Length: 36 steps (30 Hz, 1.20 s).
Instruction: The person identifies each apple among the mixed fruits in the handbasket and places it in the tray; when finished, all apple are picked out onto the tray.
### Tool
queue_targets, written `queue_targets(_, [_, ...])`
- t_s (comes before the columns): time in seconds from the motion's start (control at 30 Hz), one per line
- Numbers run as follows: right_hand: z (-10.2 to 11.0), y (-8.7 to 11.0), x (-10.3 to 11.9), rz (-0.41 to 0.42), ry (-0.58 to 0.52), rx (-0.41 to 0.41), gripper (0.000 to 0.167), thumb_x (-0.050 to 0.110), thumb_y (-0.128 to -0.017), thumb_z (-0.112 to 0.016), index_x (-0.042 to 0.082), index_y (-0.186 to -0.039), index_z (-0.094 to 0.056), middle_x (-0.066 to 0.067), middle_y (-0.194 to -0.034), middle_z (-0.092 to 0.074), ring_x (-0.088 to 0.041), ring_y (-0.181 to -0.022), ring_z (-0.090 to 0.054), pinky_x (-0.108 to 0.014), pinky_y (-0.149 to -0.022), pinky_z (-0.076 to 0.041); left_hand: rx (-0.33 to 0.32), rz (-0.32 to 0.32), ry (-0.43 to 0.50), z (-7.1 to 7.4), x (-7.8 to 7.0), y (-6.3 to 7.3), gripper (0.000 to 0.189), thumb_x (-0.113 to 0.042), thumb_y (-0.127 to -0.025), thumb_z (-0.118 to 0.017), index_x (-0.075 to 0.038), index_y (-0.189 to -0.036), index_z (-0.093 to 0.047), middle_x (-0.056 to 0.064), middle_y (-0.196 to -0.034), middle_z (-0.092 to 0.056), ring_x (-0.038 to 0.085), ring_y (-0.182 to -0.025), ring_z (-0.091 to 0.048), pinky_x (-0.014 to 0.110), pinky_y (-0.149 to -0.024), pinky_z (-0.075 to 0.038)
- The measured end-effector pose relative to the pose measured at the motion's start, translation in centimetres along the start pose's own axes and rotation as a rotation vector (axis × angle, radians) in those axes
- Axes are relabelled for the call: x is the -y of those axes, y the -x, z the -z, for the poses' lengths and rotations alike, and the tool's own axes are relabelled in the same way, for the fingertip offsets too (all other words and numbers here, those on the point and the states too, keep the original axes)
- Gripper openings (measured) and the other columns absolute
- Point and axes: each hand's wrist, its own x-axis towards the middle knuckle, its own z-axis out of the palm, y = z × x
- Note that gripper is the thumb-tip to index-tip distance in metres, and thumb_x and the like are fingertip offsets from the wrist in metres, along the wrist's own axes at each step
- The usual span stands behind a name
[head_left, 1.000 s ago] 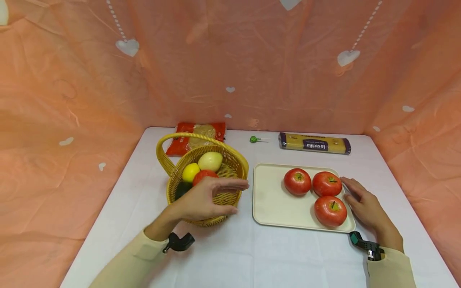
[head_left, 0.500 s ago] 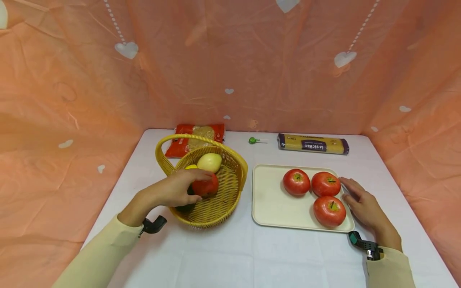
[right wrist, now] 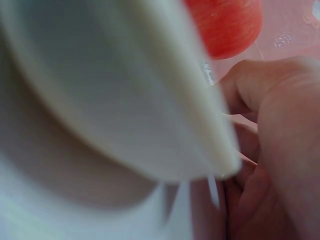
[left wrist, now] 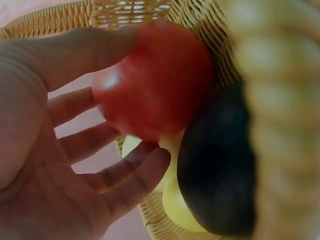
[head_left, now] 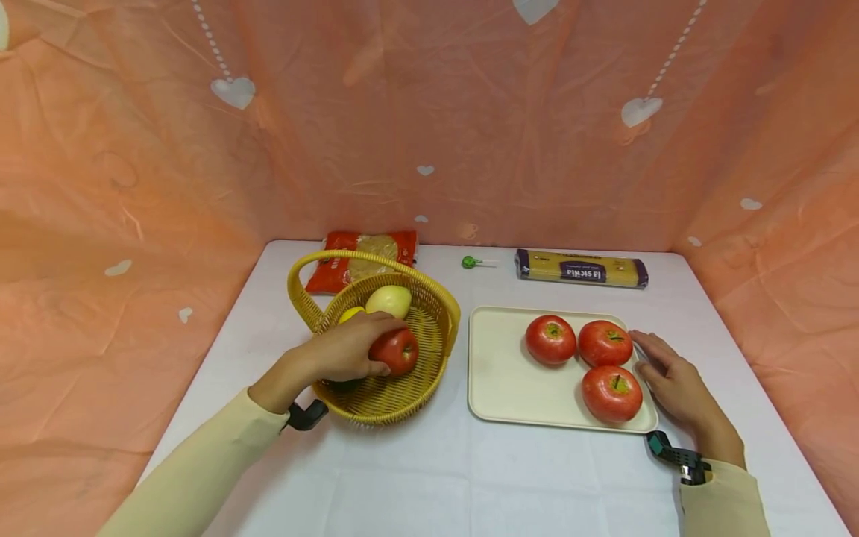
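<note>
In the head view my left hand (head_left: 345,347) reaches into a yellow wicker basket (head_left: 436,373) and grips a red apple (head_left: 400,353). The left wrist view shows thumb and fingers about that apple (left wrist: 160,80). Beside it lie a dark smooth oval thing (left wrist: 217,165), a yellow fruit (left wrist: 180,207) and a pale yellow-green fruit (head_left: 389,301). My right hand (head_left: 681,384) lies by the right edge of a cream tray (head_left: 503,373), fingers relaxed near the rim. Three red apples sit on the tray: one at the back (head_left: 551,340), another right of it (head_left: 605,344), one in front (head_left: 611,394).
Behind the basket lies a red food packet (head_left: 329,276), partly hidden by the basket's arched handle (head_left: 305,302). A green lollipop (head_left: 469,262) and a long yellow-purple pasta pack (head_left: 581,268) lie along the table's back. Orange cloth (head_left: 470,112) hangs around the table.
My left hand has drawn back left over the basket, then closed on the red apple inside, which has shifted slightly right. The right hand has stayed beside the tray.
</note>
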Motion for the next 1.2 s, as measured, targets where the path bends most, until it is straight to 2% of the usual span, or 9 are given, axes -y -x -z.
queue_targets(0.13, [0.1,-0.1,0.0,-0.010,0.007,0.007,0.063,0.026,-0.116,-0.051,0.010,-0.173,-0.030,-0.033,-0.178,-0.019,-0.058,-0.165,-0.004,-0.086,-0.120,-0.018,0.005,0.007,-0.005,-0.2,-0.2,-0.5,0.073,-0.024,-0.092,-0.091,-0.007,-0.155,-0.059,0.017,-0.150,-0.058,0.034,-0.129,-0.062,0.053,-0.110,-0.057])
queue_targets(0.37, [0.1,0.0,-0.2,-0.004,0.010,-0.006,0.062,0.025,-0.116,-0.051,0.009,-0.173,-0.031,-0.033,-0.177,-0.020,-0.059,-0.165,-0.006,-0.087,-0.119,-0.018,0.042,0.026,0.027,-0.5,-0.5,-1.1,0.078,-0.027,-0.092,-0.091,-0.004,-0.157,-0.056,0.018,-0.158,-0.058,0.039,-0.140,-0.056,0.056,-0.115,-0.054])
queue_targets(0.53, [0.0,0.0,-0.3,-0.012,0.002,-0.002,0.063,0.026,-0.117,-0.050,0.009,-0.173,-0.029,-0.033,-0.177,-0.019,-0.058,-0.165,-0.005,-0.087,-0.119,-0.019,0.055,0.035,0.014,-0.4,-0.6,-1.1,0.083,-0.024,-0.088,-0.094,-0.002,-0.158,-0.055,0.017,-0.153,-0.063,0.038,-0.135,-0.057,0.055,-0.113,-0.055])
queue_targets(0.77, [0.1,-0.1,-0.3,-0.016,0.013,-0.001,0.063,0.027,-0.116,-0.050,0.010,-0.174,-0.029,-0.032,-0.178,-0.019,-0.058,-0.165,-0.006,-0.087,-0.118,-0.020,0.059,0.002,0.009,-0.4,-0.5,-1.2,0.083,-0.021,-0.087,-0.095,0.000,-0.156,-0.056,0.018,-0.151,-0.063,0.037,-0.134,-0.061,0.055,-0.114,-0.054])
queue_targets(0.87, [0.1,-0.2,-0.3,-0.025,0.013,0.007,0.064,0.028,-0.117,-0.050,0.011,-0.174,-0.028,-0.032,-0.178,-0.018,-0.058,-0.165,-0.005,-0.087,-0.118,-0.020,0.038,0.006,0.037,-0.4,-0.3,-0.9,0.083,-0.022,-0.086,-0.096,-0.002,-0.156,-0.057,0.015,-0.150,-0.065,0.035,-0.133,-0.062,0.054,-0.112,-0.056])
queue_targets(1.0, [0.1,-0.3,-0.3,-0.030,0.015,0.013,0.064,0.028,-0.117,-0.050,0.011,-0.174,-0.027,-0.031,-0.178,-0.018,-0.058,-0.165,-0.006,-0.086,-0.119,-0.020,-0.024,-0.004,0.127,0.1,-0.2,-0.4,0.085,-0.026,-0.083,-0.097,-0.005,-0.156,-0.059,0.010,-0.147,-0.068,0.030,-0.129,-0.065,0.050,-0.107,-0.060])
queue_targets(1.2, [0.1,-0.2,-0.3,-0.035,0.011,0.013,0.064,0.028,-0.117,-0.050,0.011,-0.174,-0.027,-0.031,-0.178,-0.018,-0.057,-0.166,-0.004,-0.086,-0.120,-0.019,-0.110,-0.076,0.278,1.2,-0.4,0.9,0.082,-0.030,-0.083,-0.098,-0.016,-0.155,-0.062,0.003,-0.141,-0.071,0.025,-0.126,-0.068,0.051,-0.104,-0.062])
